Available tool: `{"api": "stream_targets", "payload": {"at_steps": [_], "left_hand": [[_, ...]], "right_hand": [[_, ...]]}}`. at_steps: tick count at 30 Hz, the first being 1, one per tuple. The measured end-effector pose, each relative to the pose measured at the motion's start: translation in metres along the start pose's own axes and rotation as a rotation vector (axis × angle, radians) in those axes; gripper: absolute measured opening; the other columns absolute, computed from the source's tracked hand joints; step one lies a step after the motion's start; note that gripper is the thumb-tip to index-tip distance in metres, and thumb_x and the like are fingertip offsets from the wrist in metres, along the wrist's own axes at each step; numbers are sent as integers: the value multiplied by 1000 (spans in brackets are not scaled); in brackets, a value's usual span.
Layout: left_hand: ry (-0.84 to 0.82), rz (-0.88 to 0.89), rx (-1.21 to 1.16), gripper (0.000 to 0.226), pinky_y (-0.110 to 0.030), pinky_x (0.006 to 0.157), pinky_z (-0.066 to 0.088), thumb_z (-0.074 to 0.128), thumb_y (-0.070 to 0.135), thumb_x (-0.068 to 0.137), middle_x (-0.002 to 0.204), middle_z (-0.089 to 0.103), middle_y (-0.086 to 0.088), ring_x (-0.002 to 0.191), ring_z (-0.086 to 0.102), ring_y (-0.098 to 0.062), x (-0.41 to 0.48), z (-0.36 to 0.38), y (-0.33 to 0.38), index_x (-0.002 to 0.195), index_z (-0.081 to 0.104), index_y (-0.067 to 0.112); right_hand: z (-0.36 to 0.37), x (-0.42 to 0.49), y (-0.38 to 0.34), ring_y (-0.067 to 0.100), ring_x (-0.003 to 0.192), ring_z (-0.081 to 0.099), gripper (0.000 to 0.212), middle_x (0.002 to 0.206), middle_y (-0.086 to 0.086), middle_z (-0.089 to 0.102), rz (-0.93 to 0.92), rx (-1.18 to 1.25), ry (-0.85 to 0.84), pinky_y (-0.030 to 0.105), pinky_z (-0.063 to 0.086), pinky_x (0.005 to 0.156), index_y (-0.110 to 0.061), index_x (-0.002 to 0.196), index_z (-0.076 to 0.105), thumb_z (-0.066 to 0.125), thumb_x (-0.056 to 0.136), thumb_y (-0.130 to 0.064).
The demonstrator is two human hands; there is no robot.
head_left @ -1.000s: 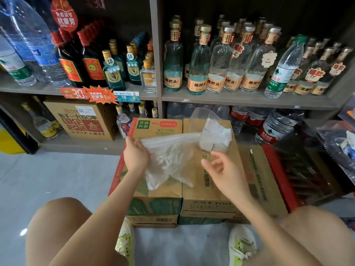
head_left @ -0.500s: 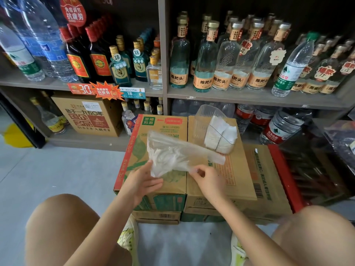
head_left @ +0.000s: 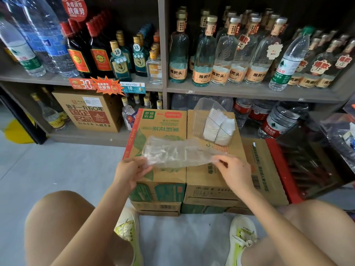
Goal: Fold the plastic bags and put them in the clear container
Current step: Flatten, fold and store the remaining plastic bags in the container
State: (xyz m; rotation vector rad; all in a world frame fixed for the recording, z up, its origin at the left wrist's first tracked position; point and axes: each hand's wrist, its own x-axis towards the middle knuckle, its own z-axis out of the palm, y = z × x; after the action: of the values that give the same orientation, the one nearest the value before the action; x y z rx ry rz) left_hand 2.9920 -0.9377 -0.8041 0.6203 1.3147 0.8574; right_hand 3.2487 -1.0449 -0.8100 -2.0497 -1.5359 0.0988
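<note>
Landmark: clear container (head_left: 199, 120), standing upright on top of the right-hand cardboard box (head_left: 203, 177). Its open top faces up. It holds folded white bags (head_left: 219, 129), packed upright against its right side; its left side shows bare wall.

Plastic bag (head_left: 176, 153): clear and crumpled, stretched out sideways in a long band just in front of the container, on the person's side of it and reaching further left. It lies over the seam between the right-hand box and the green-printed cardboard box (head_left: 161, 123), which stands left of the container. Whether the bag rests on the box tops or is held just above them cannot be told.

Left hand (head_left: 128, 172): in front and left of the container, thumb and fingers closed in a pinch on the bag's left end.

Right hand (head_left: 233, 170): directly in front of the container, fingertips pinching the bag's right end. The two hands are well apart, with the bag spanning between them.

Surroundings: both boxes sit on further cartons on the grey floor (head_left: 67, 166). Behind the container runs a shelf (head_left: 230, 91) carrying glass liquor bottles (head_left: 221, 54); large water bottles (head_left: 278, 120) stand on the lower level behind and right of the container. A red crate (head_left: 278, 166) lies to the right of the container. The person's bare knees and pale shoes (head_left: 128, 229) are nearest the camera, in front of the boxes.
</note>
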Motion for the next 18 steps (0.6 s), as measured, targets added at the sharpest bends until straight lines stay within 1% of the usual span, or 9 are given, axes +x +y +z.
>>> {"api": "stream_targets", "payload": {"at_steps": [3,5,7,10,12,14,15,16,18], "left_hand": [[58,26,25,6,-18,50,55,59,-4,91,79,60,-12,69,60,-19,1,-11,-6,85,58,-2],[66,19,50,9,-18,48,54,62,-7,88,77,59,-12,67,60,-20,0,-14,-16,83,57,0],[55,-5,80,19,-20,45,54,64,-11,83,78,57,-12,65,58,-21,-2,-15,-21,83,53,4],[-4,-3,176,17,-22,46,52,62,-4,85,81,55,-17,60,55,-20,-7,-14,-15,96,52,4],[61,127,501,26,-30,60,51,62,16,86,96,57,-17,71,58,-25,-8,-14,-9,108,52,6],[235,452,1027,41,-40,86,47,56,28,87,117,57,-17,100,57,-35,-6,-9,-9,123,55,8],[250,662,1160,42,-44,96,41,50,26,90,125,55,-18,111,53,-39,-6,-2,-12,127,56,6],[191,809,1225,44,-44,106,34,43,27,94,135,53,-18,123,48,-40,-3,7,-15,131,55,5],[-2,922,1350,57,-37,118,11,22,37,99,152,35,-12,143,28,-32,10,29,-25,144,41,8]], "right_hand": [[-5,-5,23,16,65,66,15,77,-5,74,-99,-125,85,26,46,52,-23,91,77,78,77,-18],[-3,-12,37,14,66,64,14,78,-8,73,-87,-184,-33,27,47,55,-24,91,77,77,77,-23],[-6,-16,43,13,81,64,18,93,-11,72,-17,-220,-192,29,47,65,-28,102,74,71,84,-26],[-20,-14,39,14,109,56,47,125,-10,61,125,-208,-352,37,47,93,-29,130,56,60,88,-10],[-28,-9,29,17,122,49,55,137,-7,52,193,-154,-302,40,40,105,-25,137,50,55,86,-4],[-24,-5,8,17,128,47,47,145,-5,45,116,-122,-181,37,37,109,-21,140,46,48,94,-11],[-16,-2,-6,18,133,42,44,149,-5,37,54,-115,-157,36,31,113,-19,142,42,40,99,-20],[-5,2,-21,17,141,30,46,152,-6,27,-2,-119,-170,36,21,118,-19,146,34,28,101,-30],[26,12,-45,14,144,-2,62,156,-5,3,-79,-180,-262,35,-3,118,-21,150,14,1,95,-46]]}}
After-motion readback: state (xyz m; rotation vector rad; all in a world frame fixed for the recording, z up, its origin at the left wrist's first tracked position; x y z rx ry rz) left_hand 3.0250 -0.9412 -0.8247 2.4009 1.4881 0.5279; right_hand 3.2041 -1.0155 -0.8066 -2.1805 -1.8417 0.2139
